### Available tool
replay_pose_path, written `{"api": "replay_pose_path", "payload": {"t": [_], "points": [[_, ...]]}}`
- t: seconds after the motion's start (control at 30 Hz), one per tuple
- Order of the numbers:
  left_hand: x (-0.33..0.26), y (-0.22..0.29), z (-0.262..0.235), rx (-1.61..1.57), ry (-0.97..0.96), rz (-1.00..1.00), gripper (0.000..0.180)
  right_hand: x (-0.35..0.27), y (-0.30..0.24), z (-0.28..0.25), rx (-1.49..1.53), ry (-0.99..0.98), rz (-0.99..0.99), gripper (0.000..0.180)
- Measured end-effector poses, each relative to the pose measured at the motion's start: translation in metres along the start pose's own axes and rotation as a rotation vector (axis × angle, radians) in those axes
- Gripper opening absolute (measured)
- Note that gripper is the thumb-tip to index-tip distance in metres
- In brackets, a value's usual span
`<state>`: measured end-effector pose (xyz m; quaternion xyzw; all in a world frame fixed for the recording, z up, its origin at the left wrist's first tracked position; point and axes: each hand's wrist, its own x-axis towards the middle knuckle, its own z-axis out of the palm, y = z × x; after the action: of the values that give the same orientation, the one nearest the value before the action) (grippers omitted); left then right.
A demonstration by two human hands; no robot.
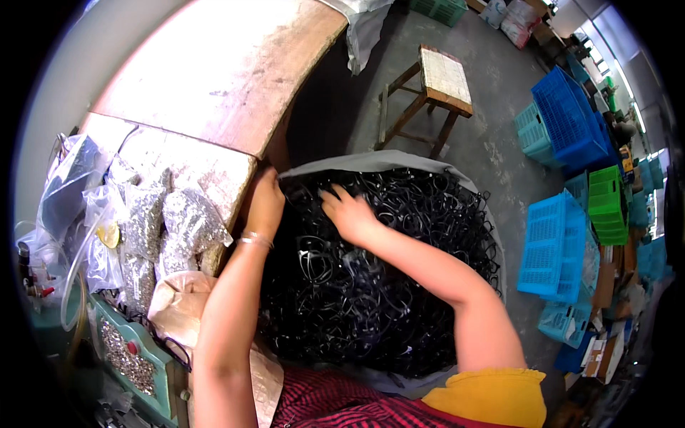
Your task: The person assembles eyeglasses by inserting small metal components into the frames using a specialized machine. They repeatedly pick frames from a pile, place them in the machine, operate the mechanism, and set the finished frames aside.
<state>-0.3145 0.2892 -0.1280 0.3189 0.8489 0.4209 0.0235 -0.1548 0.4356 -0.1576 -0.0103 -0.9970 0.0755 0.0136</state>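
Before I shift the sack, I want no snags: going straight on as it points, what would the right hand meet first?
The right hand would probably meet the loose black frames just ahead; depth is unclear.

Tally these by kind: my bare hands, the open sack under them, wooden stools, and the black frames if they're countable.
Left hand and right hand: 2
Open sack: 1
Wooden stool: 1
Total without frames: 4
Black frames: too tangled to count

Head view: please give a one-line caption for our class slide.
Left hand at the rim of a gray sack, right hand over its black glasses-like frames.
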Motion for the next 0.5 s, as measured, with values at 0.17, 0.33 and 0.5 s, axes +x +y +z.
{"api": "replay_pose_path", "payload": {"t": [0.17, 0.33, 0.5], "points": [[0.001, 0.013, -0.007, 0.044, -0.059, -0.084, 0.017, 0.000, 0.042, 0.022, -0.171, 0.127, 0.062, 0.034], [0.007, 0.006, 0.001, 0.069, -0.058, -0.047, 0.017, 0.004, 0.048, -0.009, -0.065, 0.109, 0.110, 0.028], [0.002, -0.004, 0.005, 0.228, 0.090, -0.048, 0.014, -0.098, -0.049, -0.070, 0.128, 0.157, 0.192, 0.009]]}}
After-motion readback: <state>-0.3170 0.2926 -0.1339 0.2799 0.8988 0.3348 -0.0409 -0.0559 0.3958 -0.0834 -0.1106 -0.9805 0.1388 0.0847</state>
